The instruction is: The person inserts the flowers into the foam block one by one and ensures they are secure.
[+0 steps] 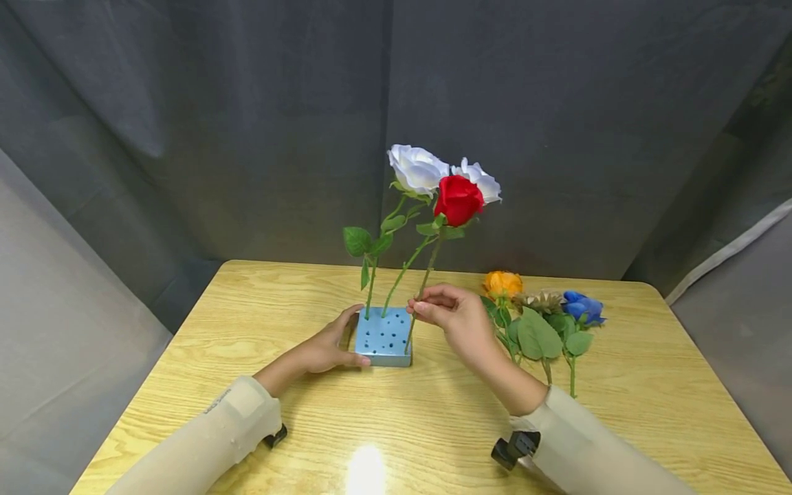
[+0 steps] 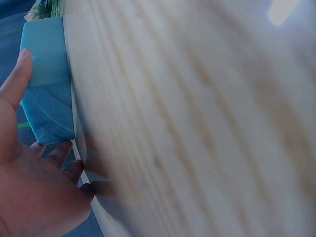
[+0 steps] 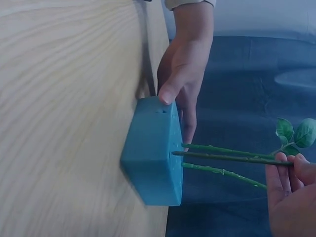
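A light blue flower-holding block [image 1: 391,359] with several holes in its top sits on the table. My left hand [image 1: 328,347] grips it from the left, thumb at the front corner, fingers around the far side. Between thumb and fingers, my right hand [image 1: 454,317] pinches the stem of a red rose [image 1: 459,201]. In the right wrist view, that dark stem [image 3: 222,156] meets the block's top near its edge; how deep it goes is hidden. Two more stems stand in the block, bearing a white rose [image 1: 416,168] and a second white rose [image 1: 484,182], partly behind the red one.
Right of my right hand lie an orange rose [image 1: 502,283], a brownish flower [image 1: 543,301] and a blue rose [image 1: 583,307], with leafy stems overlapping. The wooden table [image 1: 297,289] ends at a dark grey curtain [image 1: 247,137] behind.
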{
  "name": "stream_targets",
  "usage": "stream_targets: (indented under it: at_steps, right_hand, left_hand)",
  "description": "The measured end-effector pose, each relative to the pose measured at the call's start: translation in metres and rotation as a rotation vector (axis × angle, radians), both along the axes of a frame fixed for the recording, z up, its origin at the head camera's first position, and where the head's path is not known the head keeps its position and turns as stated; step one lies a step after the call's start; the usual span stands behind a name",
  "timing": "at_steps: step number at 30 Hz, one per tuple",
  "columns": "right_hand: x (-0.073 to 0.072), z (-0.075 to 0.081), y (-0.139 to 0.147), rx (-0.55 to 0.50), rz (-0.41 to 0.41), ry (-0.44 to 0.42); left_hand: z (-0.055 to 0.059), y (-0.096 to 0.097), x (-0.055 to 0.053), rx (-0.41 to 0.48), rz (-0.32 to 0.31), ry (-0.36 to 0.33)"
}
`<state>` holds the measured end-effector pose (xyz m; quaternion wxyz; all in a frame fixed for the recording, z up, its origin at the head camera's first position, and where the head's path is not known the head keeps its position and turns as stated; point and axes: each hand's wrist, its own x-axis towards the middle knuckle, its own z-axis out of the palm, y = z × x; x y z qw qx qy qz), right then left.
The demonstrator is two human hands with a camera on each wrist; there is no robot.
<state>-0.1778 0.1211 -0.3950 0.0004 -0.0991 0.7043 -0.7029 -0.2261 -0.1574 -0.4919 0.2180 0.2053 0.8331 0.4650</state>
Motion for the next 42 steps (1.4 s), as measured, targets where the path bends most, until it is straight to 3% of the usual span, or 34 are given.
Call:
stream_targets:
  at_steps: [10,22,42]
  right_hand:
    - [-0.019,0.003,-0.017,-0.015,-0.043,0.056]
    - [-0.038,-0.005,-0.034,-0.025,-0.11,0.114]
    - [-0.044,-0.016,-0.039,-0.007,-0.117,0.124]
  left_hand:
    - [-0.002,0.001,-0.001,-0.005,0.0,0.011]
    - [-0.002,0.001,0.0,0.004,-0.001,0.011]
    - [-0.001,0.001,0.001,0.004,-0.005,0.01]
